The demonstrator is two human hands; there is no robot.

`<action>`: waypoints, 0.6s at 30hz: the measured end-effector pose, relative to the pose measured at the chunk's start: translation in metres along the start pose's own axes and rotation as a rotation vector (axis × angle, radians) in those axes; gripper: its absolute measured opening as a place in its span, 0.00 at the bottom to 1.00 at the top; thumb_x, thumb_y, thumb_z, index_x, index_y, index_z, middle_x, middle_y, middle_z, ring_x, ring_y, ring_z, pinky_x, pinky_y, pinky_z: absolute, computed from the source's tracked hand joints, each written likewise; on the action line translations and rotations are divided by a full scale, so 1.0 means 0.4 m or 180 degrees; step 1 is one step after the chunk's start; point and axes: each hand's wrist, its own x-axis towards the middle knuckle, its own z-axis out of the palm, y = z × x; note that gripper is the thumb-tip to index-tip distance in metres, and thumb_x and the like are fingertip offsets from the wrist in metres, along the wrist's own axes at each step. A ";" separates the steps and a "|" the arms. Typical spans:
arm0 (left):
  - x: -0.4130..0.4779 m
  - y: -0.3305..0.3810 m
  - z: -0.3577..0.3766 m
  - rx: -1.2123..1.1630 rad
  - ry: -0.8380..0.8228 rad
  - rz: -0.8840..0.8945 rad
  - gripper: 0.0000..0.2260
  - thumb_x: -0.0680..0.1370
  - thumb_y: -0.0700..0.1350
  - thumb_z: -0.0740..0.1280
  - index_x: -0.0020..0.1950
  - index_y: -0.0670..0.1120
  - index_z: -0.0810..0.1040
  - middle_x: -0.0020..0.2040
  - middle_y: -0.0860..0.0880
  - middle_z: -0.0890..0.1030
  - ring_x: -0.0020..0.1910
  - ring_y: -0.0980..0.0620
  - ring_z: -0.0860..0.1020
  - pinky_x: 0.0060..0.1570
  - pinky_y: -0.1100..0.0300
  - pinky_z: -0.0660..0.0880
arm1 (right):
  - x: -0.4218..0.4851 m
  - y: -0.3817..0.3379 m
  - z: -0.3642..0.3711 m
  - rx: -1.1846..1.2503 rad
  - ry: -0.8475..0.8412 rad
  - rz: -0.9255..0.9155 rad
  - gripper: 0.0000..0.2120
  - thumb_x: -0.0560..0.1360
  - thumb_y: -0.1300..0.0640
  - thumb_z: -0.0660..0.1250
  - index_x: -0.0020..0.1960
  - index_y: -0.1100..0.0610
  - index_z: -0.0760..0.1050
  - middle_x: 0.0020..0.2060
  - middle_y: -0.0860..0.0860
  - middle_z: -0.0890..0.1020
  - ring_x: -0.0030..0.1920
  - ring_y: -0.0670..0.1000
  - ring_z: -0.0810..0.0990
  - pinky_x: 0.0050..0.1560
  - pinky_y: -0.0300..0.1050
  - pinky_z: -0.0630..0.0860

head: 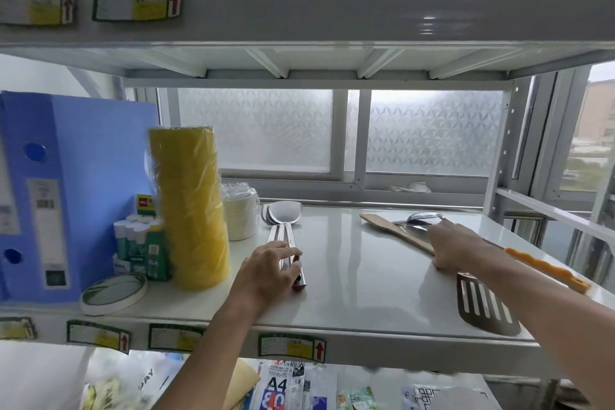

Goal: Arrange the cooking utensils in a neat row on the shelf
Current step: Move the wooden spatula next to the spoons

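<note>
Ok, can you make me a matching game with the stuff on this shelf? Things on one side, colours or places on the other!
Things:
1. stack of tape rolls
2. file box
3. steel ladles
4. slotted turner

Colours or places:
A. handles under the left hand's fingers
B. blue
C. at the front right edge of the shelf
D. yellow

Pairs: 1-D, 2-B, 3-A, 4-C.

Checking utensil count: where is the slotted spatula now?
Head view: the slotted spatula lies at the right front edge of the shelf, below the right hand.
</note>
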 end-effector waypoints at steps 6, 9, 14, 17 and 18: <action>-0.002 -0.001 0.000 -0.0023 -0.0039 -0.0017 0.14 0.77 0.53 0.66 0.61 0.56 0.83 0.64 0.57 0.79 0.65 0.53 0.76 0.65 0.48 0.72 | 0.039 -0.094 -0.003 0.0926 0.0001 -0.0079 0.03 0.62 0.61 0.65 0.34 0.58 0.72 0.36 0.53 0.80 0.41 0.57 0.83 0.43 0.48 0.82; -0.002 0.005 -0.006 0.0010 -0.0068 -0.0056 0.15 0.77 0.54 0.67 0.62 0.56 0.83 0.66 0.56 0.78 0.67 0.53 0.75 0.67 0.49 0.71 | 0.038 -0.189 0.020 0.2747 0.0095 0.0111 0.14 0.70 0.62 0.71 0.55 0.56 0.79 0.43 0.58 0.84 0.39 0.56 0.84 0.39 0.49 0.84; -0.002 0.006 -0.008 0.0035 -0.0040 -0.0134 0.18 0.75 0.58 0.67 0.62 0.56 0.84 0.67 0.56 0.79 0.67 0.53 0.76 0.67 0.50 0.71 | 0.009 -0.363 0.000 0.4803 0.0037 0.0008 0.15 0.78 0.70 0.67 0.65 0.67 0.76 0.37 0.61 0.80 0.32 0.53 0.76 0.31 0.38 0.79; -0.002 0.009 -0.008 0.0147 0.0178 -0.0203 0.16 0.75 0.56 0.67 0.61 0.55 0.85 0.66 0.56 0.80 0.64 0.51 0.78 0.65 0.54 0.73 | 0.005 -0.432 -0.014 0.4749 0.0077 -0.0174 0.15 0.80 0.68 0.66 0.65 0.66 0.77 0.40 0.62 0.82 0.38 0.56 0.80 0.38 0.40 0.82; -0.002 0.009 -0.007 0.0122 0.0243 -0.0226 0.16 0.75 0.54 0.67 0.60 0.54 0.85 0.65 0.56 0.81 0.63 0.50 0.79 0.64 0.55 0.73 | 0.007 -0.450 -0.015 0.4668 0.0078 -0.0183 0.14 0.80 0.67 0.65 0.65 0.66 0.78 0.41 0.63 0.83 0.39 0.56 0.81 0.42 0.44 0.83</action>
